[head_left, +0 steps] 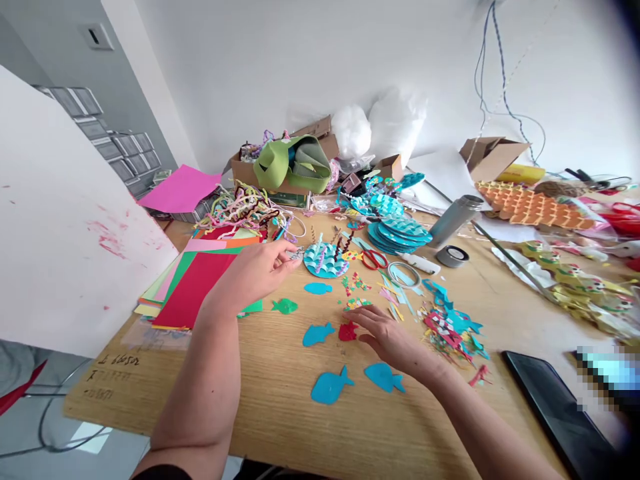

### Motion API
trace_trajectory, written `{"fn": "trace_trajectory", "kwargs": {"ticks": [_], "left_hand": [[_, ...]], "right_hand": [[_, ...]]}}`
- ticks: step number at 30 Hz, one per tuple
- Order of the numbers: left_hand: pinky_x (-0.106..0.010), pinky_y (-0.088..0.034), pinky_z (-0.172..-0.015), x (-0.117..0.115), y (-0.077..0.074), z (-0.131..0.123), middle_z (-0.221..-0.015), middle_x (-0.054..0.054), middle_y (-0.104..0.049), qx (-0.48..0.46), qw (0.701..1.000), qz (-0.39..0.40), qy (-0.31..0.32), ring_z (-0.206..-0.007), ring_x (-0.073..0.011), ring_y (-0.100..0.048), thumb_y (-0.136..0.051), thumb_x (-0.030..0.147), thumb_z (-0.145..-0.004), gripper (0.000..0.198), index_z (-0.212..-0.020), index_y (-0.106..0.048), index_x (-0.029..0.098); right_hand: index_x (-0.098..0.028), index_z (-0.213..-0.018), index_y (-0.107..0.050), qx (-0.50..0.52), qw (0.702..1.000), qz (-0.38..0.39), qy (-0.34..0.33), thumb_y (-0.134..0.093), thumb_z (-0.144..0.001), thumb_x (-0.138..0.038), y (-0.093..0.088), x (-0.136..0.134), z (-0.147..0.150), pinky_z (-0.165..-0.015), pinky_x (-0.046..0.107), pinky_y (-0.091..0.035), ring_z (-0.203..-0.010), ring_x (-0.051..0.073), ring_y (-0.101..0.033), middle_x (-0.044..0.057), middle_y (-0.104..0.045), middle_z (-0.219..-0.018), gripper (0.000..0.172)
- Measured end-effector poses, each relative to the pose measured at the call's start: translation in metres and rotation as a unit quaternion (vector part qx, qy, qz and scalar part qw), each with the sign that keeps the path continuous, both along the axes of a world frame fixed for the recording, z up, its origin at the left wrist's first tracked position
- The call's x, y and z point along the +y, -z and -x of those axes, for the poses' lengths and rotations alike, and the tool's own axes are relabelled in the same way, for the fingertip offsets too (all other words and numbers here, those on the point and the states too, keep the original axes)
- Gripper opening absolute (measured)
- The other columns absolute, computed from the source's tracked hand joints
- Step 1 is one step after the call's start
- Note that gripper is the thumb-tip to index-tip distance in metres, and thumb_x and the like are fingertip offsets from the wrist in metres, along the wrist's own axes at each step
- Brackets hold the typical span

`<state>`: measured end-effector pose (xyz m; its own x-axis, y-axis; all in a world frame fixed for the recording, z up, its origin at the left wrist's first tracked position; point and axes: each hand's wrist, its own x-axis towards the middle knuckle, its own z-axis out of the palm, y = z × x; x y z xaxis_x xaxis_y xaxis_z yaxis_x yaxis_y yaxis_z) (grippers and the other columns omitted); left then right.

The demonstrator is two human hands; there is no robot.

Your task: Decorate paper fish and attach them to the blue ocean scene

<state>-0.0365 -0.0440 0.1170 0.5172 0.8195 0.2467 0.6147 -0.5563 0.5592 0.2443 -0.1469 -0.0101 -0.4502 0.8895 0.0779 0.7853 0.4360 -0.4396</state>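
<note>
My left hand [265,268] hovers over the table beside the stacked coloured paper, its fingers curled together near a small metallic item I cannot make out clearly. My right hand [383,333] rests low over the table with fingers spread, the fingertips by a red paper fish [347,331]. Around them lie a green paper fish [285,306] and blue paper fish [318,335], [332,385], [384,377]. A blue scalloped disc [325,260] with twisted stems stands behind them.
Coloured paper [195,287] lies left. Red scissors [374,259], a tape roll [404,275], paper scraps [450,327], a grey bottle [456,221] and stacked blue plates [397,235] are right of centre. A black phone [555,407] lies at the right front.
</note>
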Motion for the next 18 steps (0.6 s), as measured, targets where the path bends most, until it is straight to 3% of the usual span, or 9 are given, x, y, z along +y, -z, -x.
{"fn": "trace_trajectory", "kwargs": {"ticks": [11, 18], "left_hand": [[-0.027, -0.051, -0.07, 0.002, 0.0008, 0.0011, -0.094, -0.003, -0.072, 0.001, 1.0, -0.005, -0.016, -0.083, -0.0169, -0.067, -0.053, 0.038, -0.087, 0.031, -0.112, -0.062, 0.021], [-0.027, -0.051, -0.071, 0.0028, 0.0025, -0.0004, -0.094, -0.003, -0.072, 0.005, 1.0, -0.012, -0.01, -0.084, -0.017, -0.067, -0.052, 0.037, -0.087, 0.03, -0.111, -0.062, 0.021]], "right_hand": [[-0.023, -0.123, -0.058, -0.023, 0.999, -0.005, -0.046, -0.043, -0.091, -0.01, -0.0001, 0.0053, -0.0035, -0.095, 0.041, -0.046, -0.114, 0.022, -0.051, 0.007, -0.061, -0.122, 0.037], [-0.023, -0.119, -0.061, -0.098, 0.99, -0.096, -0.04, -0.044, -0.089, -0.006, 0.0032, -0.0002, -0.0023, -0.095, 0.048, -0.043, -0.119, 0.028, -0.046, 0.008, -0.063, -0.12, 0.039]]}}
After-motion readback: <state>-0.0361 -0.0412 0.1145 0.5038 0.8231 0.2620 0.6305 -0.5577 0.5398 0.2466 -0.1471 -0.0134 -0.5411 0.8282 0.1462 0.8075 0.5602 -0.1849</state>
